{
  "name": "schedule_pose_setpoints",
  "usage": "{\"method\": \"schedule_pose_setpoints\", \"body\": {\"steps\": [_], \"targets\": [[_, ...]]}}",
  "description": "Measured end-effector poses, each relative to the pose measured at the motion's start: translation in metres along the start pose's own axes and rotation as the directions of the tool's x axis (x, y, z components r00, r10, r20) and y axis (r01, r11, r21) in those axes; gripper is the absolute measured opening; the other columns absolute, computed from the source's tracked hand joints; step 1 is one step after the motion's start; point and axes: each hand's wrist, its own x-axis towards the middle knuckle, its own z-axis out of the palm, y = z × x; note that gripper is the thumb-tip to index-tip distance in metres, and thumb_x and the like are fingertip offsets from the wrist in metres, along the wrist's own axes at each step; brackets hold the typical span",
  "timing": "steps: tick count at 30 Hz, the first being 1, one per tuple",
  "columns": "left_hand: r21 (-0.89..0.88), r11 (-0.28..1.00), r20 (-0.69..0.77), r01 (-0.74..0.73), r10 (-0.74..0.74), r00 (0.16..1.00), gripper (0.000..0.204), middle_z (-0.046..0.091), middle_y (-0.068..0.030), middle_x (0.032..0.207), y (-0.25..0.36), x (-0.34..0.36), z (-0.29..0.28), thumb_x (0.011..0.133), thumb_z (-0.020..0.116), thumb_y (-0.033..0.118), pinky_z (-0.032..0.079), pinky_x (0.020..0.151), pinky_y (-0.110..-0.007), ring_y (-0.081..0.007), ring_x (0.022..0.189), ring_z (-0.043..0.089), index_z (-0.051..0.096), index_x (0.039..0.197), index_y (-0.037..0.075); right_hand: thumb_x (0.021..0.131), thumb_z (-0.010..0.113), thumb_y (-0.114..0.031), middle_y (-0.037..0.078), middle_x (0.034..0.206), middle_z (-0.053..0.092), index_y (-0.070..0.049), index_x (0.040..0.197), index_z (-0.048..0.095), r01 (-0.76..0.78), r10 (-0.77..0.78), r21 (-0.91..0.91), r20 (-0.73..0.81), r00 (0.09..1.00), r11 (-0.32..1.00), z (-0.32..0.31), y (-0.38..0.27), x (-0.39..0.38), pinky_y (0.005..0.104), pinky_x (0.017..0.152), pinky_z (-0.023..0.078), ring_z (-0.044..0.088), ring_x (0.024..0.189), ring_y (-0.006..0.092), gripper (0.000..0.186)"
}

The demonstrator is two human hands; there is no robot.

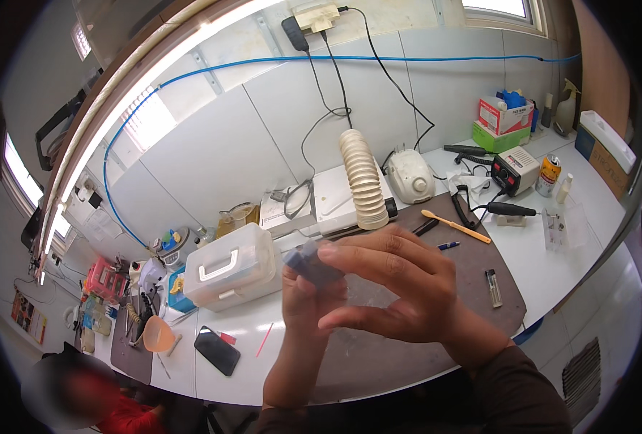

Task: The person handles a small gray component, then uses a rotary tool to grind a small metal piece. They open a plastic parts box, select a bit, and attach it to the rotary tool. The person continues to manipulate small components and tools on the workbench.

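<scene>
Above the brown work mat (494, 275), my left hand (305, 304) is closed round a small, dark blue-grey, block-like piece (313, 265). The piece is blurred, so its kind cannot be told. From the right comes my right hand (404, 282), its fingers stretched out and the thumb well apart from them. The tip of its index finger overlaps the top of the piece; whether it touches is unclear. Part of the piece and the left fingers lie behind the right hand.
A ribbed hose (364, 181) rises behind my hands. A toothbrush (455, 226), a pen (449, 246) and a small glass vial (493, 288) lie right. Left are a clear lidded box (230, 271) and a phone (217, 351). A person in red (129, 416) is at lower left.
</scene>
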Motion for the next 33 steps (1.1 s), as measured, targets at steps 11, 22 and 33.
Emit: {"method": "schedule_pose_setpoints", "body": {"steps": [11, 22, 33], "targets": [[0.045, 0.997, -0.058, -0.063, 0.066, 0.996, 0.043, 0.062, -0.0086, 0.118, -0.037, -0.014, 0.013, 0.092, 0.072, 0.034, 0.059, 0.089, -0.032, -0.0195, 0.106, 0.065, 0.056, 0.125, 0.01, 0.077, 0.082, -0.034, -0.001, 0.115, 0.073, -0.018, 0.119, 0.072, 0.078, -0.08, 0.057, 0.044, 0.996, 0.995, -0.001, 0.011, -0.001, 0.0334, 0.092, 0.05, 0.06, 0.104, 0.0198, 0.046], [0.29, 0.917, 0.005, -0.274, 0.285, 0.959, 0.041, 0.062, -0.0087, 0.118, -0.04, -0.025, 0.01, 0.094, 0.07, 0.03, 0.057, 0.091, -0.033, -0.0202, 0.108, 0.064, 0.055, 0.126, 0.01, 0.081, 0.082, -0.025, 0.002, 0.112, 0.073, -0.016, 0.13, 0.065, 0.051, -0.066, 0.185, 0.076, 0.995, 0.981, -0.006, 0.01, -0.002, 0.0339, 0.092, 0.051, 0.063, 0.104, 0.0202, 0.053], [0.508, 0.747, 0.115, -0.429, 0.435, 0.893, 0.039, 0.062, -0.0088, 0.118, -0.036, -0.025, 0.011, 0.096, 0.068, 0.027, 0.055, 0.094, -0.034, -0.021, 0.11, 0.064, 0.053, 0.127, 0.01, 0.077, 0.084, -0.018, 0.004, 0.115, 0.072, -0.01, 0.131, 0.063, 0.071, -0.07, 0.241, -0.013, 0.997, 0.968, -0.001, 0.008, -0.005, 0.0349, 0.087, 0.055, 0.065, 0.101, 0.0221, 0.058]]}}
